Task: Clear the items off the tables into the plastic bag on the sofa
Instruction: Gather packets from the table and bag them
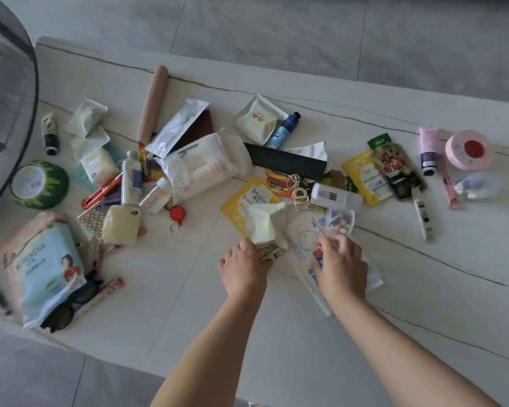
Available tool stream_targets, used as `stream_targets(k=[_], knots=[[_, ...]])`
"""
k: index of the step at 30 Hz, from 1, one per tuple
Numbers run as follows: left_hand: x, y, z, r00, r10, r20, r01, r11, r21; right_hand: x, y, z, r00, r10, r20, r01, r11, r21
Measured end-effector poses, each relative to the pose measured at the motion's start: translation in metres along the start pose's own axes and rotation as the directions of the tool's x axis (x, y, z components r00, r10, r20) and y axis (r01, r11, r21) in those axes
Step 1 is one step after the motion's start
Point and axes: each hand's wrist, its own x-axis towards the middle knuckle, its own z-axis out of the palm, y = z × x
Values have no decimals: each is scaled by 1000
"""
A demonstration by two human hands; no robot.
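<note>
since both your hands are already down in the near-edge clutter, you're gathering a handful, not single items. left hand (243,267) has fingers curled round a crumpled white-and-yellow packet (263,223), pinching it from below so it stands up. right hand (340,264) curls onto a clear mask sleeve (303,240) lying flat on the table (188,304); can't tell if it's lifted. most items sit untouched, big wipes pack (206,165) mid-table. plastic bag and sofa aren't in view, so you'll carry the load off-frame.
</note>
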Motion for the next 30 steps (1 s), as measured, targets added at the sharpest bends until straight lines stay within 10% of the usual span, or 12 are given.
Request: stream_targets(k=[9, 16, 30], knots=[[-40, 8, 7, 970, -16, 244, 112, 916, -386, -1, 36, -21, 994, 107, 16, -107, 994, -16], [-47, 48, 16, 913, -45, 405, 359, 559, -747, -8, 45, -9, 982, 182, 41, -181, 983, -28], [-58, 29, 6, 916, -59, 396, 345, 618, -706, -22, 20, -12, 966, 231, 116, -256, 923, 286]])
